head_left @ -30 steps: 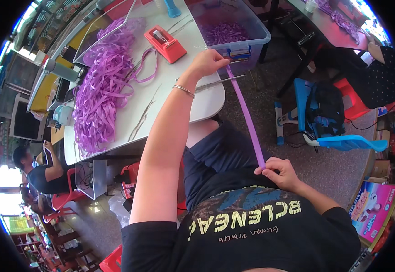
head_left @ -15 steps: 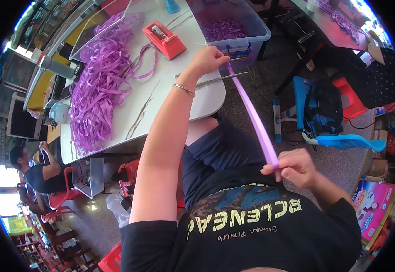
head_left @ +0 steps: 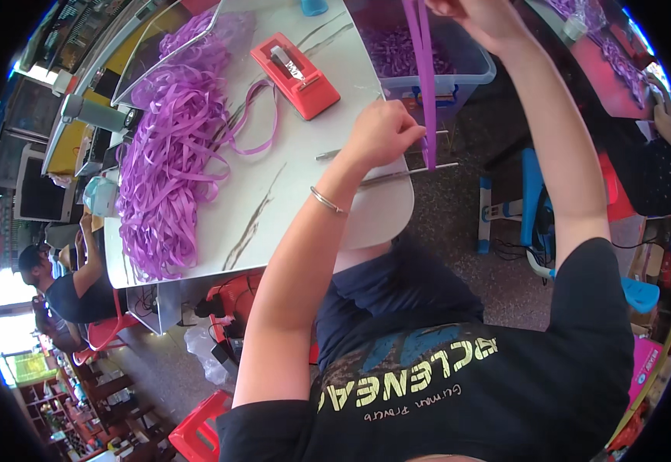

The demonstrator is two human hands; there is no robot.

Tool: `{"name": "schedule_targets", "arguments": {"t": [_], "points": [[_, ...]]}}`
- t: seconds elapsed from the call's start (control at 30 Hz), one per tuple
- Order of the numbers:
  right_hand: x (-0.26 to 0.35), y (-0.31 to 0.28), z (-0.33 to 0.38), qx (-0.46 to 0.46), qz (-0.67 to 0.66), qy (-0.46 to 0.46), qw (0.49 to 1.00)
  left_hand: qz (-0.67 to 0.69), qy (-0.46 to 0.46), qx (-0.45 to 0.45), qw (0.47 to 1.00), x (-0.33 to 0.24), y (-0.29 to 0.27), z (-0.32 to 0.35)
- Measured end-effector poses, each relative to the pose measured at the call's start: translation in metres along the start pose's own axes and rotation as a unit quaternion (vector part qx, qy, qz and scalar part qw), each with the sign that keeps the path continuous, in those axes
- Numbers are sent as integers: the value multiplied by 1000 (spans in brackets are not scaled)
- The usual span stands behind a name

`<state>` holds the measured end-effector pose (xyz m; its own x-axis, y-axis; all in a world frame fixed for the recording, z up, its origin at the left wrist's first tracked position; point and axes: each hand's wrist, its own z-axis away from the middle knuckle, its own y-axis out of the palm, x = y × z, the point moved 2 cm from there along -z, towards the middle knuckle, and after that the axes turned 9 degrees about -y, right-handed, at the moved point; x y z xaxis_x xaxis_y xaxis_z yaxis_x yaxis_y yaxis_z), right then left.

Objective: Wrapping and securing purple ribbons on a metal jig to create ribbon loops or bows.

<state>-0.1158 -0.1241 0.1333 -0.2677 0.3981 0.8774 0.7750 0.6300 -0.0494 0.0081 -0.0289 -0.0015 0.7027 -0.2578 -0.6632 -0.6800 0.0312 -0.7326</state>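
Two hands are clamped on one purple ribbon (head_left: 426,85): the left hand (head_left: 382,135) pinches its lower end at the table (head_left: 305,192) edge, while the right hand (head_left: 478,19), down by the lap a second ago, is now raised, so the ribbon is drawn taut upright.

A long, thin purple ribbon (head_left: 426,85) hangs straight up and down, pulled tight, just past the bench (head_left: 305,192) edge.

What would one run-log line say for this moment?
left hand: pinches purple ribbon at table edge | right hand: holds ribbon up
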Motion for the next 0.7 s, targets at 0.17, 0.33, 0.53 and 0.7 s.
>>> {"name": "schedule_targets", "arguments": {"t": [0.17,0.33,0.53,0.7], "points": [[-132,-25,-15,-17,-119,154,981,6,28,-9,1000,1,4,3],[-203,-17,14,-46,-88,253,962,13,12,-53,998,2,2,5],[-334,-29,129,-159,-180,375,895,83,-17,-60,995,-4,7,-4],[-262,21,254,-115,-75,367,920,45,-25,-37,998,2,-3,8]]}}
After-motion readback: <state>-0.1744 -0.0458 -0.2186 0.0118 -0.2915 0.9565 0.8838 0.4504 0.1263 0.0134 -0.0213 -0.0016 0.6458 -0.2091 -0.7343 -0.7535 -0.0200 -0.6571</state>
